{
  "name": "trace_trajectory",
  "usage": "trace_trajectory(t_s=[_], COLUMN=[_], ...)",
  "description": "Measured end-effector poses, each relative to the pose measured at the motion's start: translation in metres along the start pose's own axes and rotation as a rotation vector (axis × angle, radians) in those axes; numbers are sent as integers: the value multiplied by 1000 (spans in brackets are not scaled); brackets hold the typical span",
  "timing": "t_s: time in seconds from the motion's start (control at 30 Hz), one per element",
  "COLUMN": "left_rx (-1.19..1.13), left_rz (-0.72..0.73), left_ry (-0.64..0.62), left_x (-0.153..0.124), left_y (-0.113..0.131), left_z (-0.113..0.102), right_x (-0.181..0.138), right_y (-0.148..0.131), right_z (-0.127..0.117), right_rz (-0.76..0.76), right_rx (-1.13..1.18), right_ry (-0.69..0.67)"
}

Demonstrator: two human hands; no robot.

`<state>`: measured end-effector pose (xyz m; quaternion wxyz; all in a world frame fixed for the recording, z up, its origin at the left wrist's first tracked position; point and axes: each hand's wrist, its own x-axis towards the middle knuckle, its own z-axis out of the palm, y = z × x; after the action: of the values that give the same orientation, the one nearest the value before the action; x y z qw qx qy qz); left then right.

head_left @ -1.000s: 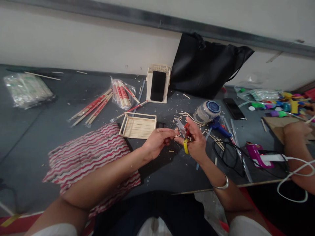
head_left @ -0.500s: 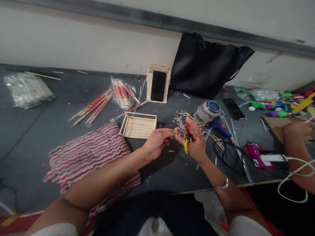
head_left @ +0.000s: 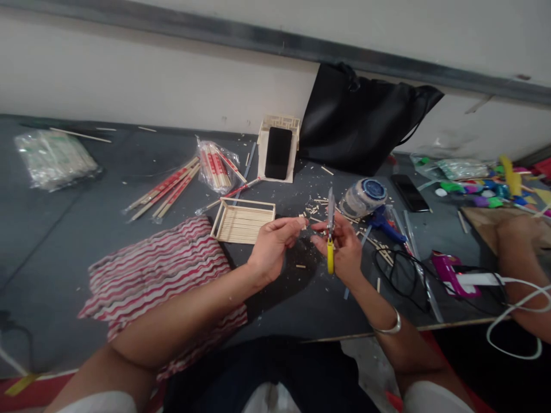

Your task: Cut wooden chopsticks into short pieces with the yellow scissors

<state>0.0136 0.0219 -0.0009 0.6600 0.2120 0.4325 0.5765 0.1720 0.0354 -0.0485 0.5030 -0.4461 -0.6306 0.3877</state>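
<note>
My right hand [head_left: 342, 252] is closed around small cutters [head_left: 330, 229] with yellow and red handles, blades pointing up. My left hand [head_left: 275, 244] pinches a short wooden stick piece [head_left: 302, 221] just left of the blades. Both hands hover over the dark grey table [head_left: 86, 229], above scattered wood offcuts [head_left: 318, 206]. A small tray built of wooden sticks [head_left: 241, 221] lies just left of my left hand.
A striped red-and-white cloth [head_left: 159, 275] lies under my left forearm. Wrapped chopsticks [head_left: 172, 186], a phone in a stick stand [head_left: 278, 152], a black bag [head_left: 361, 120], a tape roll [head_left: 364, 197], a glue gun [head_left: 451, 274] and cables surround. Another person's arm [head_left: 520, 252] works at right.
My right hand has turned the cutters upright, blades now pointing up. My left hand has drawn slightly away with the stick piece. The camera tilted a little downward.
</note>
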Motion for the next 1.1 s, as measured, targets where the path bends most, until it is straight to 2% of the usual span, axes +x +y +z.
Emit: trace_trajectory(t_s=[0.27,0.5,0.7,0.8,0.97,1.1], left_rx=[-13,69,146,167,243,312], left_rz=[6,139,246,233,199,248], left_ry=[0,62,-12,-48,-204,-184], left_x=[0,5,5,5,8,12], left_y=[-3,2,7,11,23,31], left_z=[0,-1,-3,-5,-10,-16], right_x=[2,4,5,5,6,6], right_y=[-5,-9,-10,-11,-11,-11], right_z=[2,0,0,0,-2,-3], right_rz=[153,158,131,136,105,43], right_rx=[94,70,49,40,41,-3], right_ry=[-126,-96,-87,-95,-100,-108])
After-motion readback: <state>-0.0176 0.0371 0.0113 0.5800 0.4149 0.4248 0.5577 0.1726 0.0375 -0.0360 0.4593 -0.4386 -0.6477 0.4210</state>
